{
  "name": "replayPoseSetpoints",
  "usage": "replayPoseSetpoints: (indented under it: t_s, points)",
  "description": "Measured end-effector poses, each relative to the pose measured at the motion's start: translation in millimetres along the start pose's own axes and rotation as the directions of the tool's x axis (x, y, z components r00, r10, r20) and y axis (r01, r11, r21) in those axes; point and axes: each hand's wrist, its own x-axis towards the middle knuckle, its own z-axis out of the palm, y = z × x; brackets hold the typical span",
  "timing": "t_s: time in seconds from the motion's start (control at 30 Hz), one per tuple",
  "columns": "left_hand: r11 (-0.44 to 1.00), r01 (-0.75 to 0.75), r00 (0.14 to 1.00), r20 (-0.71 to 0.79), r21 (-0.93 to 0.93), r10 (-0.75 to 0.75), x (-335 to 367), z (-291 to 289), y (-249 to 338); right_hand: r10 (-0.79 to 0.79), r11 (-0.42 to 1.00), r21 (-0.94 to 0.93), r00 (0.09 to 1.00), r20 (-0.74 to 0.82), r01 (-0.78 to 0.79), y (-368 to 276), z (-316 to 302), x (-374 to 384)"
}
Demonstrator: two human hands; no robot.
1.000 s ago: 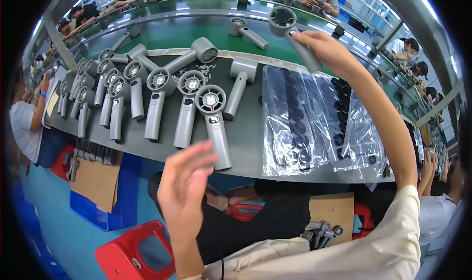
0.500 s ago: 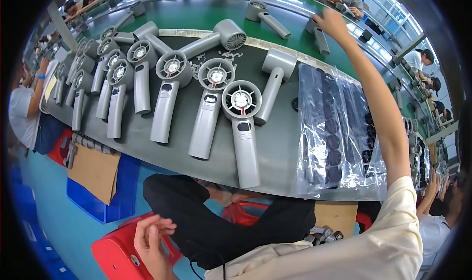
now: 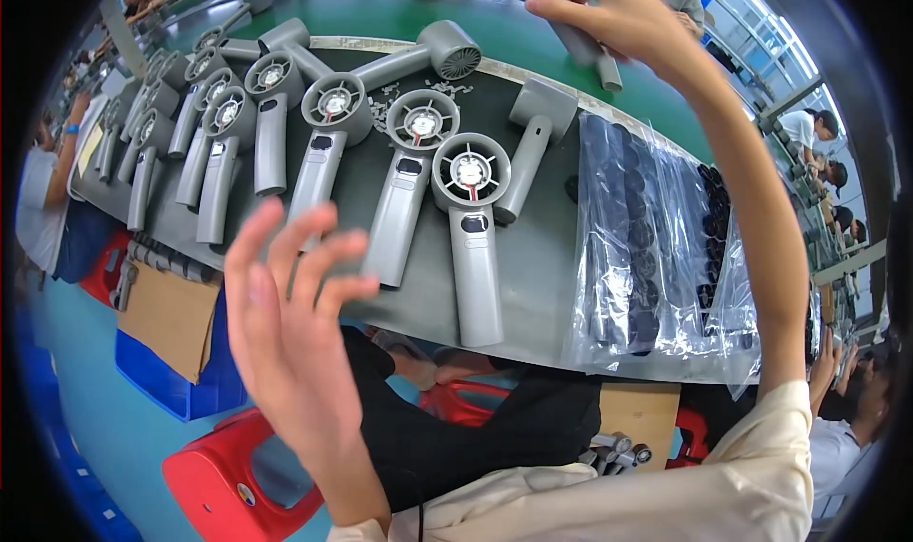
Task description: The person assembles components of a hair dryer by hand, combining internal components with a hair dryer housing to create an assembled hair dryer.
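Note:
At the far side of the table my right hand [image 3: 623,14] reaches over the green conveyor and is closed around the handle of a grey handheld fan [image 3: 563,21]. That fan's head is mostly cut off by the upper edge. Just below the hand, the handle end of another grey fan [image 3: 609,72] shows on the conveyor. My left hand [image 3: 297,338] is raised before the table's near edge, fingers apart and slightly blurred, holding nothing. Behind it lie grey fans with exposed ring-shaped heads; the closest are a front fan [image 3: 475,247] and one beside it [image 3: 404,200].
Clear plastic sheeting [image 3: 623,257] with rows of round black parts covers the table's right side. More fans [image 3: 217,162] line the left. A red stool [image 3: 214,485] and a blue bin [image 3: 157,380] with cardboard stand below. Other people work around the conveyor [image 3: 371,17].
My left hand has risen from beside the stool toward the table edge, its fingers spreading. The right hand has moved left and now grips a fan, which has shifted right and nearer.

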Motion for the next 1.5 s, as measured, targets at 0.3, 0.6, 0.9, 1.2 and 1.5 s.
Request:
replayPoseSetpoints:
  t_s: [0.3, 0.6, 0.9, 1.2, 1.5]
  points:
    - [0.75, 0.023, 0.985, 0.145, -0.661, 0.098, -1, 22, -25, -0.477, 0.81, 0.471, 0.86, 0.182, 0.35, -117, 1, -146]
    - [0.783, 0.029, 0.999, -0.003, -0.622, -0.039, -25, 13, -23, -0.519, 0.854, 0.091, 0.825, 0.225, 0.513, -23, 78, 2]
    - [0.814, 0.107, 0.994, 0.09, -0.57, -0.067, -21, -9, -25, -0.543, 0.834, 0.038, 0.807, 0.232, 0.551, -31, 113, 17]
    - [0.828, 0.206, 0.962, 0.261, -0.522, -0.076, -16, -9, -34, -0.411, 0.898, 0.204, 0.909, 0.076, 0.389, -12, 63, 3]
    - [0.707, 0.399, 0.894, 0.075, -0.584, -0.442, -57, 76, -31, -0.158, 0.669, 0.738, 0.987, 0.023, 0.09, -21, -54, -175]
